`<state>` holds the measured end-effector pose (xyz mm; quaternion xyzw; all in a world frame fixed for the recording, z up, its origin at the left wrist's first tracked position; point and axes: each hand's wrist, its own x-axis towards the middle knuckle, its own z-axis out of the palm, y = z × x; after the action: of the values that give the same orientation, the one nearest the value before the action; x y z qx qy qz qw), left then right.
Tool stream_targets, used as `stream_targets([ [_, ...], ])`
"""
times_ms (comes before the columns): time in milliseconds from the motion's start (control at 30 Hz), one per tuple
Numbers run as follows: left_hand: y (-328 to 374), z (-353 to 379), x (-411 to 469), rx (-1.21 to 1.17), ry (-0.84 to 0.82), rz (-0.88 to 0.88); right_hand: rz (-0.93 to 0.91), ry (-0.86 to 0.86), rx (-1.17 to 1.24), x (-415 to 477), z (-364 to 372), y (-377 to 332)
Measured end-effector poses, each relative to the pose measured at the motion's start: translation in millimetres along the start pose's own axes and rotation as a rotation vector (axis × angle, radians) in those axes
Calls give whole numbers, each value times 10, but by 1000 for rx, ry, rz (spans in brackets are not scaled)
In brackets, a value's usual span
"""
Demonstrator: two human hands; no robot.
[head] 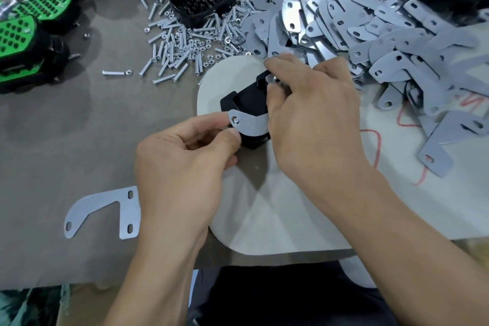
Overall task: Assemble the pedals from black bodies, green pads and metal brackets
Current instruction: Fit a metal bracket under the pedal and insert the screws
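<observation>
here left hand (pixel 182 167) pinches the bracket (pixel 251 124), right hand (pixel 312 114) fingers (pixel 277 61) curled round black body (pixel 247 98)

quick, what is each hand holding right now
Left hand: pinches one end of the metal bracket.
Right hand: grips the black pedal body, fingers curled over it.

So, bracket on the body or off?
On: the bracket lies across the black body, a fastener in its hole; tightness, cannot tell.

No legible text, label, brand or number is found on any item. Red hand-drawn lines (pixel 377 144) are noted on the right part of the pale, round-cornered flat board (pixel 277 216); no character can be read in them.
</observation>
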<state>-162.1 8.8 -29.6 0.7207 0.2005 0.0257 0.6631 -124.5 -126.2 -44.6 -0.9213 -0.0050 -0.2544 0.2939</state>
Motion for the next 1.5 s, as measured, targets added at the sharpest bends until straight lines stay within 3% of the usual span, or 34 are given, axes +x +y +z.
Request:
stream_targets([
  [267,61,-1,98,218,82,153,45,-50,-2,-2,-40,-13],
  [400,73,-34,210,47,-84,33,74,-66,18,0,-32,-9],
  [567,9,-112,204,83,-228,97,80,-55,11,0,5,-1],
  [767,56,-11,242,403,-163,344,134,-98,97,-16,-40,35],
  [900,82,-44,239,523,-129,386,219,-176,211,-75,-298,191],
  [1067,166,-23,156,741,-118,390,155,-189,130,-246,-413,192],
  [1200,190,-36,6,1020,7,486,45,-218,15,-145,-415,102],
  [1333,190,-28,7,953,-33,469,-35,-328,-31,79,-340,65],
  [1500,227,-42,145,851,-208,309,71,-497,250,382,-293,177],
])
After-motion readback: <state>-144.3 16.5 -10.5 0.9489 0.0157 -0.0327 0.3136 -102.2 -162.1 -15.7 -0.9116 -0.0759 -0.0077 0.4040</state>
